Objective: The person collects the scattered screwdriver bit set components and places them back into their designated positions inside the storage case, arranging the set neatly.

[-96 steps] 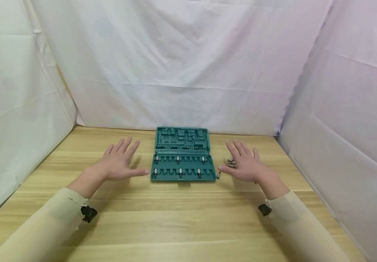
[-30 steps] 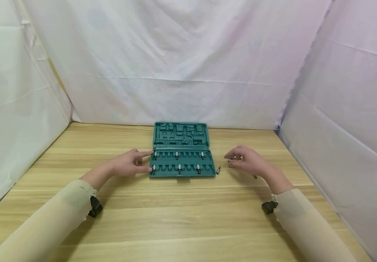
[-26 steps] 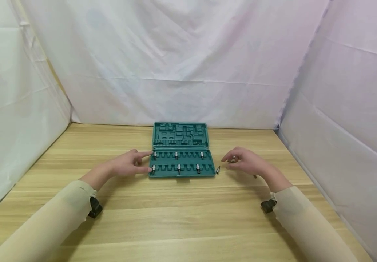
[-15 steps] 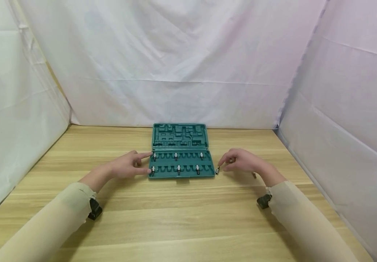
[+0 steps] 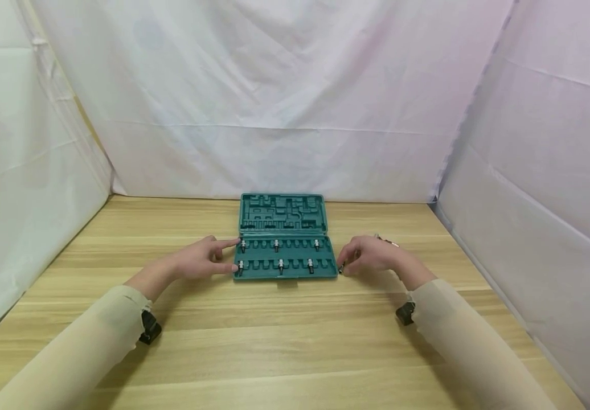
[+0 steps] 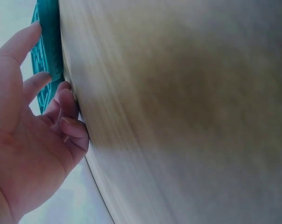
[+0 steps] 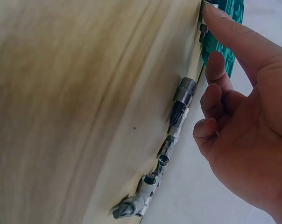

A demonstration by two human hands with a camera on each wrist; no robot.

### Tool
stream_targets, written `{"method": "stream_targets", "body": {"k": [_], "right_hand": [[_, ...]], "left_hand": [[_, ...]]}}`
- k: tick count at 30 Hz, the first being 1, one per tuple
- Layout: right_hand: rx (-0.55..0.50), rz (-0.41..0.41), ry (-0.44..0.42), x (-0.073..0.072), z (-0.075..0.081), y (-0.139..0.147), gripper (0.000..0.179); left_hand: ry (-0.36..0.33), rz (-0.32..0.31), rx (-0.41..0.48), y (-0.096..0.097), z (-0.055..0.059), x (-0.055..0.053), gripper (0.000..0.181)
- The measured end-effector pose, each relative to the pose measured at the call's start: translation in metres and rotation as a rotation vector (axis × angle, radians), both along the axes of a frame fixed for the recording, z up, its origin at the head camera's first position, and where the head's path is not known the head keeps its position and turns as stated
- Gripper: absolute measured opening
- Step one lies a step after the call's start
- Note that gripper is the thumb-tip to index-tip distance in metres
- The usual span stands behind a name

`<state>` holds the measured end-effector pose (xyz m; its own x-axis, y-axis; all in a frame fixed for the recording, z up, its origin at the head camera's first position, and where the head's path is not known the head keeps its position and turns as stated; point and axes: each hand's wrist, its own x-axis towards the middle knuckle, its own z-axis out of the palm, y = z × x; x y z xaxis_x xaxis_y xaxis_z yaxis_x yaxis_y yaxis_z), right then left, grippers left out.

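A green plastic case (image 5: pixel 261 253) lies unfolded on the wooden table, its lid toward the back. Several silver-and-black bit sockets (image 5: pixel 281 266) sit spread along its two rows of slots. My left hand (image 5: pixel 195 259) touches the case's left edge with straight thumb and index finger; its other fingers are loosely curled, as the left wrist view shows. At the right front corner, my right hand (image 5: pixel 372 253) pinches a small bit socket (image 5: pixel 342 267) lying beside the case. That socket's dark tip (image 7: pixel 203 32) shows under the thumb in the right wrist view; the index fingertip is hidden there.
More loose bit sockets (image 7: pixel 183 93) lie in a scattered line on the table beneath and beyond the right hand, partly hidden by it in the head view. White cloth (image 5: pixel 274 114) hangs around the back and sides of the table (image 5: pixel 285 341).
My right hand has moved left from above the loose sockets to the one beside the case and closed on it. Earlier, my left hand went from spread above the table to the case's edge.
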<state>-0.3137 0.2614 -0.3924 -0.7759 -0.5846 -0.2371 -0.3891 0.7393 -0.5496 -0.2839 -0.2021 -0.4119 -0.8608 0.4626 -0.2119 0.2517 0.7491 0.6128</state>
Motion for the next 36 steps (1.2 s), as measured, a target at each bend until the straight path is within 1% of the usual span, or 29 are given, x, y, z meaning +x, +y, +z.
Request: {"method": "stream_targets", "body": {"k": [8, 13, 15, 20, 22, 28, 30, 36], "right_hand": [[0.012, -0.025, -0.016, -0.0002, -0.0026, -0.0011, 0.013], [0.002, -0.010, -0.018, -0.0007, -0.0032, 0.0005, 0.012], [0.001, -0.003, -0.002, -0.0005, -0.0029, 0.0017, 0.012], [-0.011, -0.012, 0.081, 0.0004, -0.0015, 0.0065, 0.012], [-0.030, -0.026, 0.095, 0.0005, -0.0013, 0.0077, 0.012], [-0.089, -0.105, 0.089, 0.0017, -0.0005, 0.0073, 0.011], [-0.104, -0.117, 0.093, 0.0024, -0.0001, 0.0067, 0.011], [-0.164, -0.176, 0.068, 0.0038, 0.0025, 0.0029, 0.015]], "left_hand": [[0.001, 0.004, 0.006, 0.0003, -0.0001, 0.0001, 0.087], [0.004, -0.004, 0.018, 0.0008, 0.0000, 0.0002, 0.087], [0.008, -0.010, 0.020, 0.0009, 0.0000, 0.0005, 0.087], [0.013, -0.016, 0.030, 0.0003, 0.0012, 0.0007, 0.088], [0.011, -0.014, 0.031, 0.0003, 0.0015, 0.0005, 0.088], [0.014, -0.016, 0.029, 0.0001, 0.0021, 0.0004, 0.088], [0.015, -0.016, 0.027, 0.0000, 0.0023, 0.0006, 0.087], [0.013, -0.020, 0.030, 0.0006, 0.0016, 0.0004, 0.087]]}}
